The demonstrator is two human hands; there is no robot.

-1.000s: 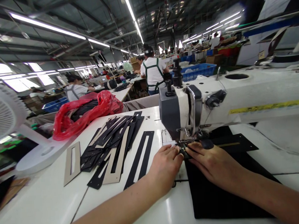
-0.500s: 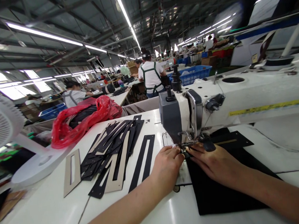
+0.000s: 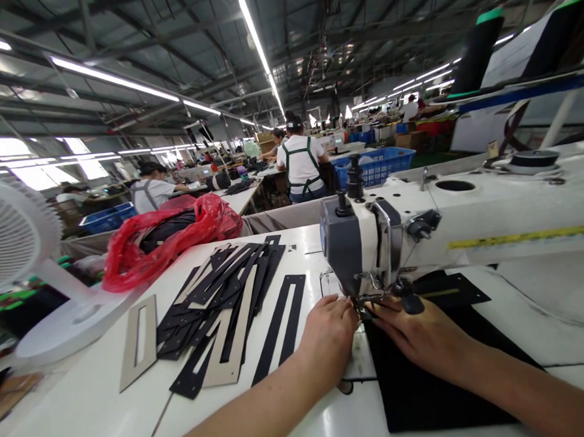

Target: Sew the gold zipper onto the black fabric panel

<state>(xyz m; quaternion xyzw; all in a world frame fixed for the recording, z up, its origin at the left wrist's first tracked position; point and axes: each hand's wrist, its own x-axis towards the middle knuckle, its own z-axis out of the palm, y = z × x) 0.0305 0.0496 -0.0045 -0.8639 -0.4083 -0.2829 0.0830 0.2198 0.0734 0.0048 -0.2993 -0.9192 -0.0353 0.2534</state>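
While the fingertips of both hands sit close together under the sewing machine head (image 3: 341, 242), the black panel (image 3: 419, 401) lies flat, partly under the right grip (image 3: 420, 332) and spreading toward the wearer from it. Right grip: fingers extended, palm down on the panel; can't tell if it pinches an edge or only presses. Left grip (image 3: 331, 337): fingers bunched, thumb tucked in, tips just left of the right grip's. Contact point is hidden, so can't tell what it has hold of, if anything.

Handling, my guess: panel is light, thin, bendable but not floppy, since it lies flat with a crisp corner. Matte face, so probably not slippery on its own; glossy tabletop (image 3: 87, 412) under it could let it skate. Not fragile; creasing is the likelier risk.

Where to hold: flat palm on the body just behind the right grip's fingertips, light pinch on the near-left edge. Avoid bunching it at the fingertips. Slotted strips (image 3: 230, 290) are piled left of the left grip, well apart.
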